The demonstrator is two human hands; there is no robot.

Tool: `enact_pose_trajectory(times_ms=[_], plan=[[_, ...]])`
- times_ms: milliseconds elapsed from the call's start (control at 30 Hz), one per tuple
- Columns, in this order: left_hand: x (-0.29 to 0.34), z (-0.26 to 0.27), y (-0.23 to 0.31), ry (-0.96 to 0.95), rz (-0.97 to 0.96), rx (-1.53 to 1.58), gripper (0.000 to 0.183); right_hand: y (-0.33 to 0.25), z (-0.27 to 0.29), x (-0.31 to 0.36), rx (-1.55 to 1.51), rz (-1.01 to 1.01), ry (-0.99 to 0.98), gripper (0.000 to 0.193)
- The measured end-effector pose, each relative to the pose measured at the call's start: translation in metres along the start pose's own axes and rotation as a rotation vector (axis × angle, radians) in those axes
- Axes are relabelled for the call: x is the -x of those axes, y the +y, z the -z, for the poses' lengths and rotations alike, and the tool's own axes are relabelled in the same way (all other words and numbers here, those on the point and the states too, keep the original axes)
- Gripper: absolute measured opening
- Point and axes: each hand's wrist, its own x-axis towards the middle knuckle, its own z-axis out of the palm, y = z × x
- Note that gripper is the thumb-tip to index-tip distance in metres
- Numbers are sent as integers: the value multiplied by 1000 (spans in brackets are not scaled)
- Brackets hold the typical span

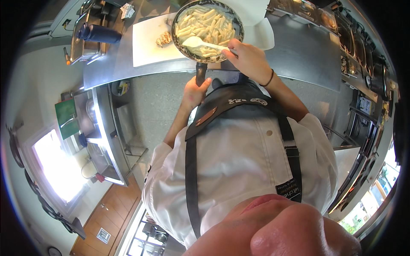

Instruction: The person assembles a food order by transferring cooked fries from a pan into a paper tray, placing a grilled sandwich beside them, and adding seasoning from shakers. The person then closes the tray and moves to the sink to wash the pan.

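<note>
Fingers of left hand [195,93] grip pan handle [201,73] past near edge of bench [299,51], probably bracing pan [241,34]; right hand's [248,60] fingers hold white spoon [205,44] in pasta [206,24].

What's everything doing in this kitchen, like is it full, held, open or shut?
Pan: full of pasta
Pasta: coated in pale sauce
Pan handle: gripped
Left hand: closed around the pan handle
Right hand: closed on the spoon
White spoon: dipped in the pasta
Chopped food: heaped on the white board
Dark blue bottle: cap on
</note>
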Motion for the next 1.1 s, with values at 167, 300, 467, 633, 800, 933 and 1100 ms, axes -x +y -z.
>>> enact_pose_trajectory(times_ms=[167,300,467,633,800,933,1100], plan=[[-4,2,0,4,18,6,29,-2,26,-2,190,165,-9,27],[-8,-15,-3,62,-45,42,30,19,32,-22,176,234,-54,23],[-3,-49,7,208,7,-25,37,45,23,-41,74,248,-196,21],[14,-89,30,313,128,96,38,60,39,-42,-27,395,-236,22],[33,-164,49,389,145,289,31,84,69,2,40,627,-221,20],[43,-207,61,422,105,346,25,108,74,32,74,797,-105,26],[40,-230,72,474,76,467,21,143,73,24,109,821,-61,24]])
